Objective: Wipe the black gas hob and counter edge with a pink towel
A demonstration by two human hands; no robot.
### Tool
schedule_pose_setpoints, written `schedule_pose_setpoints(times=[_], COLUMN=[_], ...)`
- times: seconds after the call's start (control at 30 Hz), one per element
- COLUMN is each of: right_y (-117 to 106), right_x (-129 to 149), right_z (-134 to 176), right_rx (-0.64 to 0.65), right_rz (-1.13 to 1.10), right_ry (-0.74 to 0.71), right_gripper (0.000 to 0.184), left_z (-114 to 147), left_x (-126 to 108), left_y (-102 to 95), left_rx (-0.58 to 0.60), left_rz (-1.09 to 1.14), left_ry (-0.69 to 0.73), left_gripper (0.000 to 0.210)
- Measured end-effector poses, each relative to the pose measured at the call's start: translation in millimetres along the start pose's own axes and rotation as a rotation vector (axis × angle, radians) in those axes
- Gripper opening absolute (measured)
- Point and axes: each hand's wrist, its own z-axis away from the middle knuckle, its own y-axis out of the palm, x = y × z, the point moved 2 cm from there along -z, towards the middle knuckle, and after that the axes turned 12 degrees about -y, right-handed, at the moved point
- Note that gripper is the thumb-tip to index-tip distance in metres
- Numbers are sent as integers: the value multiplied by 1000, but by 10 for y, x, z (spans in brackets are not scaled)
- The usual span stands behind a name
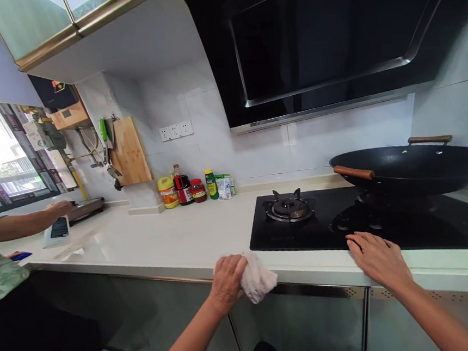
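Observation:
My left hand (pixel 228 278) is closed around a crumpled pale cloth (pixel 257 277) at the front edge of the white countertop (pixel 174 241). Part of the cloth hangs over that edge. Further right, my right hand (pixel 378 256) rests flat, fingers stretched out, on the front edge of the black gas stove (pixel 309 237). Nothing shows in it. Behind my hands is the left burner (pixel 290 209) with its metal pan support. A large dark wok (pixel 413 168) with wooden handles sits over the right burner.
Against the wall stand a yellow jug (pixel 168 192), a dark sauce bottle (pixel 182 188), a red-lidded jar (pixel 198 190) and a green bottle (pixel 211 184). A wooden cutting board (pixel 129 152) hangs further left. Another person's arm (pixel 25 224) reaches over the counter. The range hood (pixel 321 47) overhangs the stove.

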Motion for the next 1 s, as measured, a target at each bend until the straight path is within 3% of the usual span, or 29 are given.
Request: schedule_pose_setpoints(times=[0.13, 0.23, 0.33, 0.47, 0.63, 0.73, 0.87, 1.0], right_y=[4, 11, 14, 10, 3, -1, -15, -5], right_x=[32, 58, 66, 48, 30, 10, -18, -40], right_z=[11, 12, 1, -6, 9, 8, 6, 15], right_rx=[-3, -21, -9, 23, 12, 33, 50, 35], right_rz=[11, 36, 42, 3, 1, -12, -22, -18], right_ry=[-8, -6, -3, 17, 6, 15, 6, 0], right_gripper=[52, 52, 53, 53, 51, 50, 52, 54], left_z=[233, 295, 243, 51, -208, -292, -260, -80], left_x=[558, 695, 559, 56, -722, -965, -829, -309], left_y=[-182, -250, -253, -172, 60, 174, 201, 93], left_rx=[-7, 22, 87, 137, 91, 36, -25, 17], left_rz=[-37, -88, -135, -140, -40, 4, 12, -12], left_ry=[-53, -146, -274, -326, -244, -165, -46, -34], left_gripper=[71, 67, 62, 60, 62, 60, 53, 52])
